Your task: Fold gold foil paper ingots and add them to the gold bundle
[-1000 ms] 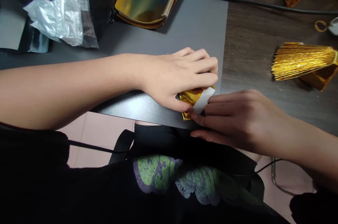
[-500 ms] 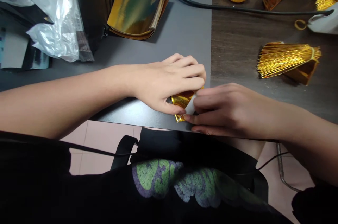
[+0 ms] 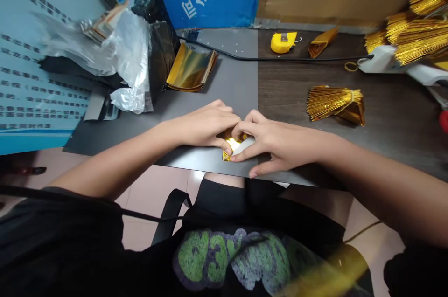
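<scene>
Gold foil piece was seen on the worktop near its front edge, between the two sets of fingers, partly covered by them. Left hand was placed palm down: foil was touched by the thumb at its near end, other fingers were bent over its far side, thumb parted from them. Whether foil was pinched by the left fingers could not be told; contact under the hand was hidden. Right hand was half open, thumb spread well apart from the index. White strip along the foil was met by the right index at the near end and by a curled finger at the far end; thumb was set apart from it. The left and right fingers were nearly brought together at the far side of the foil.

Beyond the right fingers, to the right: banded gold fringe bundle. Farther beyond: yellow tape measure, folded gold piece, black cable. Beyond the left fingers: stacked gold sheets; plastic bag was seen farther left.
</scene>
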Available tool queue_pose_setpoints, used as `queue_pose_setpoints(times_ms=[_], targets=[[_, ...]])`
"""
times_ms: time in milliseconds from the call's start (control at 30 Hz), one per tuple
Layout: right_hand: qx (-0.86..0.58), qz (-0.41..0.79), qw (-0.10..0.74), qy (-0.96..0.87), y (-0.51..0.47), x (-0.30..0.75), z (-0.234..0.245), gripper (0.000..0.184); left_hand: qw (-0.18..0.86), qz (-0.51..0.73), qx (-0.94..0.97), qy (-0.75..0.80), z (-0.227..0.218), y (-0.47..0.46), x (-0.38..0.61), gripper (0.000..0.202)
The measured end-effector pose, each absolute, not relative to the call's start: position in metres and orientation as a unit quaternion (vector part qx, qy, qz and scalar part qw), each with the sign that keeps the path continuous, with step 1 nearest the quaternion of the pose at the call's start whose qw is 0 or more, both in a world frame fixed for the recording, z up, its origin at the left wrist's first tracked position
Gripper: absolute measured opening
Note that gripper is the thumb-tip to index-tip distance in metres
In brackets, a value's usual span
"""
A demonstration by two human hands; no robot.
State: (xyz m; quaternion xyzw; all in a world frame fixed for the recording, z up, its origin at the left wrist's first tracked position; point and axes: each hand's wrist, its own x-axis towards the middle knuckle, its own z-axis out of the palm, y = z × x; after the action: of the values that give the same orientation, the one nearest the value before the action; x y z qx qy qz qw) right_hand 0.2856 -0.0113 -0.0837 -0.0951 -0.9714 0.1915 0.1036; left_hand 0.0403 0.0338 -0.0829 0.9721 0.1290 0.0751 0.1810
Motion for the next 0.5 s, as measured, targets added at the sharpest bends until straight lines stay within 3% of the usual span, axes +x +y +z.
queue_pose_setpoints(times_ms=[167,267,333,500], targets=[[-0.076,0.253,0.123,-0.957,-0.005,0.285,-0.097,0.036,0.155,0.204,0.937,0.236,-0.097,0.007,0.026,0.06],[-0.085,0.266,0.117,-0.953,-0.004,0.284,-0.099,0.035,0.059,0.253,0.929,0.263,-0.103,-0.014,0.021,0.039],[-0.084,0.262,0.117,-0.954,-0.004,0.284,-0.098,0.033,0.048,0.255,0.928,0.267,-0.104,-0.029,0.02,0.024],[-0.072,0.254,0.123,-0.957,-0.004,0.284,-0.096,0.034,0.039,0.241,0.929,0.278,-0.105,-0.06,0.02,0.017]])
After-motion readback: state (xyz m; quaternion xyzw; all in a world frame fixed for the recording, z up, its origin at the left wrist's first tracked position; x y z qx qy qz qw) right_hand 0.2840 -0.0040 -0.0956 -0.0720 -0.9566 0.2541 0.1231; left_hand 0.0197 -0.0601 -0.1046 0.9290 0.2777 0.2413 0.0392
